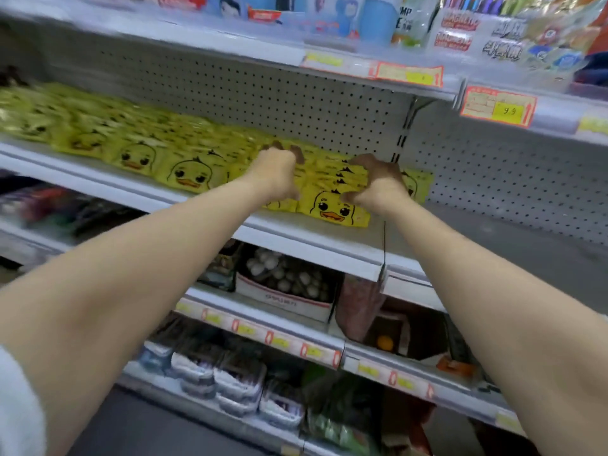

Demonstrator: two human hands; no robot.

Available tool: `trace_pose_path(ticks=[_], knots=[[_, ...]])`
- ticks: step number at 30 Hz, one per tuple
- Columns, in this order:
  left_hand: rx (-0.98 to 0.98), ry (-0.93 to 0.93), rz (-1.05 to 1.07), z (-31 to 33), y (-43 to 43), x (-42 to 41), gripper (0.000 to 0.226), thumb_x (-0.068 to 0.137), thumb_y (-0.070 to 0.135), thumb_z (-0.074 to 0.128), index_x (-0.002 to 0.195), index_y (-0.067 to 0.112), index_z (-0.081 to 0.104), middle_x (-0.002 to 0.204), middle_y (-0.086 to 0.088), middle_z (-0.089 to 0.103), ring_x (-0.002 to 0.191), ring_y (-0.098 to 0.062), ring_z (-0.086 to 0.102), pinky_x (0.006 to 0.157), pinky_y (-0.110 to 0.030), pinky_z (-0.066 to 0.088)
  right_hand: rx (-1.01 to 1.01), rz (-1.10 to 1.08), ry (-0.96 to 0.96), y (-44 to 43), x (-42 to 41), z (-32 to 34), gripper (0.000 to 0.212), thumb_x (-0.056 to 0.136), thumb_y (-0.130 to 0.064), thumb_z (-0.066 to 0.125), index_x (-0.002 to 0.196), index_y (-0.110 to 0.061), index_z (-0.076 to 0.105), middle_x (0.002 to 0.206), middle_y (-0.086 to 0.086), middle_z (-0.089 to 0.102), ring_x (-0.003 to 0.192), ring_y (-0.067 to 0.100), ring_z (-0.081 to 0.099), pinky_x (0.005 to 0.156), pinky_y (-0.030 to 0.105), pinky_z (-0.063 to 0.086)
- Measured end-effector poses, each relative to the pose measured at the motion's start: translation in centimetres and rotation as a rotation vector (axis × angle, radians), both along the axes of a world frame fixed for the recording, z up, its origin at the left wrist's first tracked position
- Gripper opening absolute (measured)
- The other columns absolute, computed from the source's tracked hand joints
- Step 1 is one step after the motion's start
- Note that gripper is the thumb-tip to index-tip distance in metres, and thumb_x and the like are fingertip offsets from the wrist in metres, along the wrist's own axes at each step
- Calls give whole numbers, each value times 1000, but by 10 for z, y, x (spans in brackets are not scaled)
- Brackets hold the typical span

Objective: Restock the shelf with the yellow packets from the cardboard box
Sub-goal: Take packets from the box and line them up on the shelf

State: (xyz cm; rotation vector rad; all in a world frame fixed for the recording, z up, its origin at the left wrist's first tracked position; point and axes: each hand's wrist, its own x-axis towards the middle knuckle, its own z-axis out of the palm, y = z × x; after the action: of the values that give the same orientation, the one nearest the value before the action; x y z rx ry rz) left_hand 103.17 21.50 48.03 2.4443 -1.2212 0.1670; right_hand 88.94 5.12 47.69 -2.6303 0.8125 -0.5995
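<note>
Person, two arms in view.

1. Left hand (276, 169): bare; fingertips in shadow, their detail blurred.
2. Left forearm (148, 274): bare, slim at the wrist, broadening steadily away from the hand.
3. Sleeve (16, 406): white, soft and fuzzy in look, blurred; only a rounded corner shows, at the end of the left arm farthest from the hand, cut by the frame edge.
4. Right hand (378, 182): bare; fingers in shadow.
5. Right forearm (477, 274): bare from the wrist to the frame edge, slim beside the hand, broadening away from it.
</note>
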Motion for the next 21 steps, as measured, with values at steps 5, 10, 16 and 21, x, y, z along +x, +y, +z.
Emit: trace_pose_path(ticks=[5, 10, 16, 21], knots=[[89, 85, 161, -17, 117, 16, 77, 72, 38, 84, 137, 23, 44, 142, -14, 36, 129, -36, 38, 99, -46, 44, -18, 152, 75, 104, 30, -11, 75, 78, -40, 82, 142, -30, 45, 139, 11, 53, 132, 34, 41, 100, 40, 40], [105, 175, 281, -37, 226, 50, 84, 69, 38, 86, 140, 24, 42, 144, -14, 35, 126, -35, 43, 94, -47, 50, 29, 300, 97, 199, 84, -27, 83, 78, -36, 84, 146, -25, 40, 149, 8, 44, 137, 31, 41, 106, 41, 39], [153, 209, 403, -73, 357, 118, 93, 65, 46, 86, 142, 21, 39, 136, -15, 42, 124, -38, 45, 101, -48, 45, 53, 425, 175, 321, 176, -50, 86, 76, -41, 85, 147, -25, 39, 147, 7, 43, 133, 28, 45, 100, 41, 46], [183, 277, 478, -90, 482, 193, 91, 68, 43, 85, 142, 17, 39, 139, -14, 43, 123, -35, 47, 100, -45, 45, 94, 528, 233, 435, 264, -83, 80, 74, -39, 85, 142, -25, 45, 137, 8, 50, 124, 25, 52, 92, 33, 45]])
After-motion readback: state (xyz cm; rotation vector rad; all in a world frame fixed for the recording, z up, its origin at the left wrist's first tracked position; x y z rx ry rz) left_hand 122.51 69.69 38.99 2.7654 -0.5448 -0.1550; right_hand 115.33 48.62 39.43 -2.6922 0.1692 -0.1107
